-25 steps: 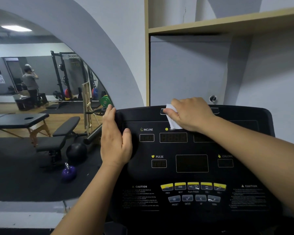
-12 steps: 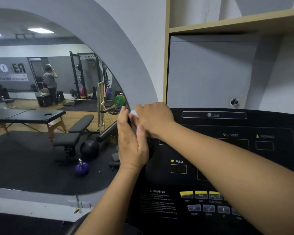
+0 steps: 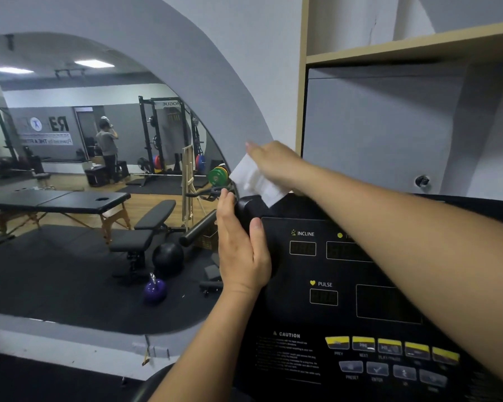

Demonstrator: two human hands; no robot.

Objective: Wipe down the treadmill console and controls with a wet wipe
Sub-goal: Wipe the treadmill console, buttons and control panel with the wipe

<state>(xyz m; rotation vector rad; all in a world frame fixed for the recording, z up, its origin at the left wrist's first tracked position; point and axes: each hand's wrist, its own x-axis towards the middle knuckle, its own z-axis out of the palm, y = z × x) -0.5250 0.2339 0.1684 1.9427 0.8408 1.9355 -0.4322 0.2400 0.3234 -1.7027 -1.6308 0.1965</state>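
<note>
My left hand (image 3: pixel 241 250) clasps the left edge of the treadmill console (image 3: pixel 317 314), just below its upper left corner. The fingers lie close together along the side of the edge and the thumb rests on the black front face. My right arm reaches across the top of the console, hiding part of the displays. My right hand (image 3: pixel 276 163) is above the upper left corner with its fingers stretched up and to the left, blurred at the tips. Under them I hold the wet wipe (image 3: pixel 254 181), a white sheet that hangs open; I cannot tell how the thumb grips it. The wipe's lower corner reaches the console's top edge at that corner, just above my left fingertips, while the rest of it is off the panel, in front of the arched mirror (image 3: pixel 99 198).

The INCLINE display (image 3: pixel 302 248) and the PULSE display (image 3: pixel 323 297) are dark. Near the console's bottom edge runs a row of yellow buttons (image 3: pixel 389 345) with a row of grey buttons (image 3: pixel 376 368) beneath. The mirror shows a purple kettlebell (image 3: pixel 155 290) beside a black ball (image 3: pixel 168 256).
</note>
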